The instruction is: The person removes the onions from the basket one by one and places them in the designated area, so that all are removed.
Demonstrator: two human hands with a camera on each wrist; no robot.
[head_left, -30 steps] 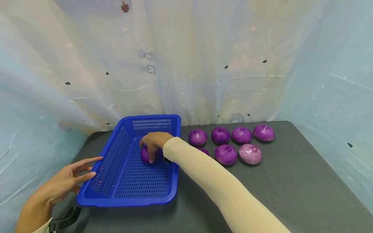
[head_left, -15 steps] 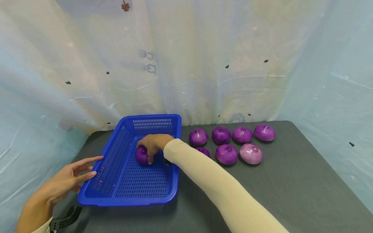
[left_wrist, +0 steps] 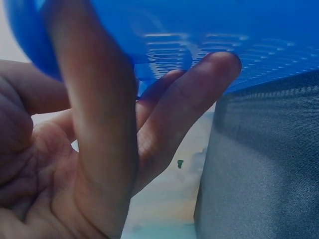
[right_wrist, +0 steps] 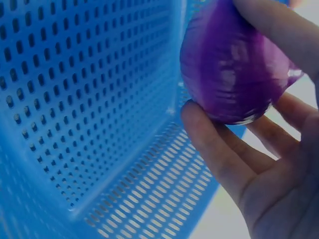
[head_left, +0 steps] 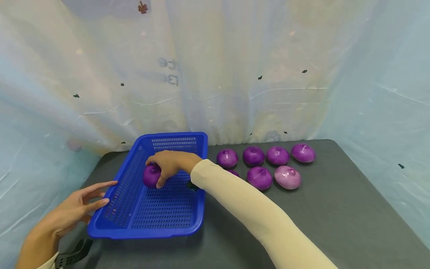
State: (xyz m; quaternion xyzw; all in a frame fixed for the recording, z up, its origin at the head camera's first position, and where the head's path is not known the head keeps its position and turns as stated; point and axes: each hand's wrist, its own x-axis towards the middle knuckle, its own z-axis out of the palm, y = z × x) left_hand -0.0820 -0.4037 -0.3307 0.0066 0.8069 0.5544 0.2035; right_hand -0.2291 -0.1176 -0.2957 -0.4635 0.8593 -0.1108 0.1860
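The purple onion (head_left: 151,176) is gripped by my right hand (head_left: 168,164) inside the blue basket (head_left: 147,233), toward its left side. In the right wrist view the fingers and thumb curl round the shiny onion (right_wrist: 229,64), whose pointed tip faces the palm side. My left hand (head_left: 78,205) holds the basket's left rim, its thumb and index finger at the edge. From the left wrist view, some of the left fingers (left_wrist: 184,99) lie against the outside of the slotted basket wall (left_wrist: 169,50).
Several more purple onions stand in two rows right of the basket, among them a dark one (head_left: 259,178) and a paler pink one (head_left: 287,177). One is partly hidden behind the right sleeve (head_left: 242,198). A plastic sheet (head_left: 215,67) hangs behind the grey table (head_left: 342,209).
My right hand has moved left inside the basket with the onion in its grip. The left hand stays at the rim, and the basket and the other onions keep their places.
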